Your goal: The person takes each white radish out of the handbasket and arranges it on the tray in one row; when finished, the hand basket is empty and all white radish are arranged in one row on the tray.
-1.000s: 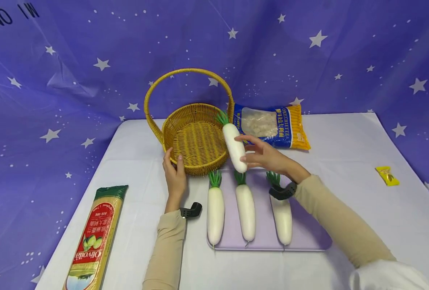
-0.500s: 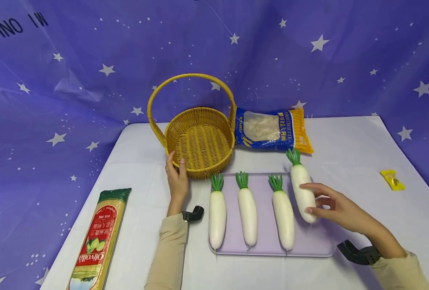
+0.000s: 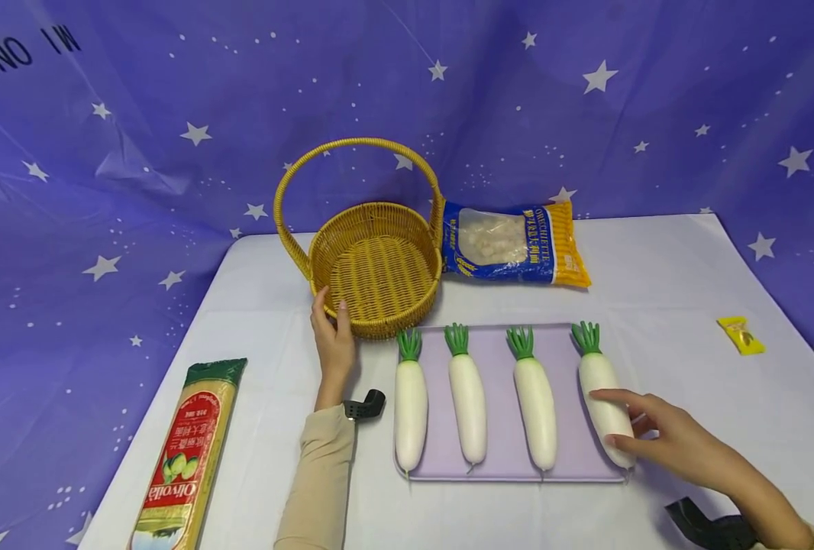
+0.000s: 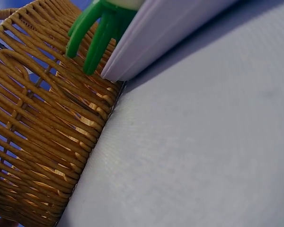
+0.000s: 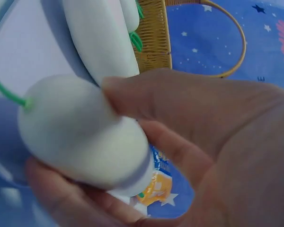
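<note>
My right hand point(image 3: 675, 435) grips a white radish point(image 3: 602, 386) with green leaf stubs, at the right end of the lilac tray point(image 3: 499, 428). In the right wrist view, thumb and fingers curl round the fat end of this radish point(image 5: 80, 132). Three more white radishes lie side by side on the tray: a left one point(image 3: 411, 412), a middle one point(image 3: 467, 405) and one nearer the held radish point(image 3: 536, 412). My left hand point(image 3: 334, 344) holds the near left rim of the wicker basket point(image 3: 379, 325), thumb outside and fingers over the edge. Nothing lies inside the basket.
A blue and orange pasta bag point(image 3: 510, 244) lies right of the basket. The spaghetti pack point(image 3: 187, 458) is at the left of the white table point(image 3: 263, 336), and a small yellow packet point(image 3: 741, 335) at the far right. A purple star-patterned cloth point(image 3: 517, 99) hangs behind.
My right hand has carried the radish from beside the basket rim rightward and toward me, down to the tray's right end. The left hand has stayed at the basket.
</note>
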`<state>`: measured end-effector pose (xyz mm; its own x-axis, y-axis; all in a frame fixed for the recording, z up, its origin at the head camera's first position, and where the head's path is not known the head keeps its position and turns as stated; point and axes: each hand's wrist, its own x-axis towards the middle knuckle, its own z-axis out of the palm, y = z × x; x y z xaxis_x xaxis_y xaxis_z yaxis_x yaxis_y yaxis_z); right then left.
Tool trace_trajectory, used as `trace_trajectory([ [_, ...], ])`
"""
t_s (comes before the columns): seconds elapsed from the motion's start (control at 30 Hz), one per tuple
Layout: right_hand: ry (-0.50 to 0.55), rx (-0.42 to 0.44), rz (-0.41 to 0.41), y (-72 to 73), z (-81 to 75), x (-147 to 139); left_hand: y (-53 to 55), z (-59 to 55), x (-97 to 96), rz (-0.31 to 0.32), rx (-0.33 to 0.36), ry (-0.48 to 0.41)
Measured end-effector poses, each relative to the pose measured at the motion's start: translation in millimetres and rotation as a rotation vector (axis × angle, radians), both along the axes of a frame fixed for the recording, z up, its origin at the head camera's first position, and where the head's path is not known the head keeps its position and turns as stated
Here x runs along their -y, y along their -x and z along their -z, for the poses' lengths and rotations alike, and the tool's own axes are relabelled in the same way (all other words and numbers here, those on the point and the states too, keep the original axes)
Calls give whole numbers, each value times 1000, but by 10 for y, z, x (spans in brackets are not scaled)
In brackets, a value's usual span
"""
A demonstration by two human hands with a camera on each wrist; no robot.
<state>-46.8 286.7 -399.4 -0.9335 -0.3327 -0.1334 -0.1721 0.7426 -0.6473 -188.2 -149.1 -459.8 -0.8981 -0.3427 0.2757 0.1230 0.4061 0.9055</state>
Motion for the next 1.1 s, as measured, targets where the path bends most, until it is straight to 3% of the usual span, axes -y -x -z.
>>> trace_trajectory([
  [0.3, -116, 54, 16, -12, -7, 69, 3, -7, -7, -17, -12, -5],
  [0.47, -106, 97, 26, -39, 26, 90, -6, 0, -8, -8, -11, -6],
  [0.8, -96, -3, 52, -45, 22, 132, -3, 6, -6, -16, -12, -5],
  [1.1, -119, 14, 55, -12, -4, 156, -2, -1, -12, -19, -14, -7],
])
